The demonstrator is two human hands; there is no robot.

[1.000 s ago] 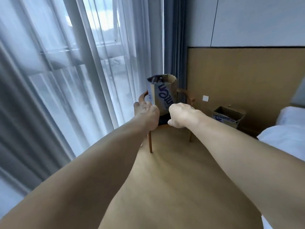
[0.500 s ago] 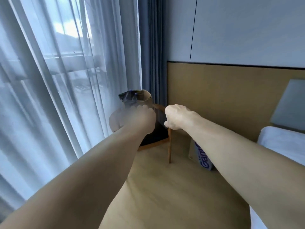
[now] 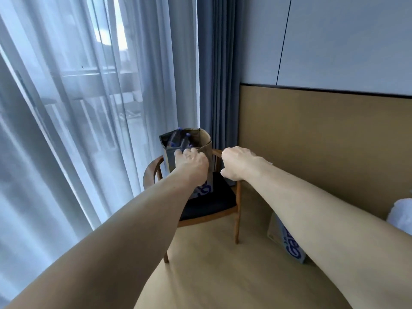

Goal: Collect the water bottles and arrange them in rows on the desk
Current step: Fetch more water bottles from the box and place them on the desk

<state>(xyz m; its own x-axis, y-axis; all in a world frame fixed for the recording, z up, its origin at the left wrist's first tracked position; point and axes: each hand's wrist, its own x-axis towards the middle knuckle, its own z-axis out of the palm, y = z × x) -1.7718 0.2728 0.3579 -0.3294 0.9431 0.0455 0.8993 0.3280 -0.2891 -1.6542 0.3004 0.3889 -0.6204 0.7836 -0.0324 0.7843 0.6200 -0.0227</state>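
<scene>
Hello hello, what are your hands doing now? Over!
Left hand gripping the box rim on the chair. Right hand fisted beside it, holding nothing seen. Bottles inside the box. Nothing in the way.

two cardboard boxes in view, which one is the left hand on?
The open box standing on the chair, left hand at its rim; the other box sits on the floor.
</scene>
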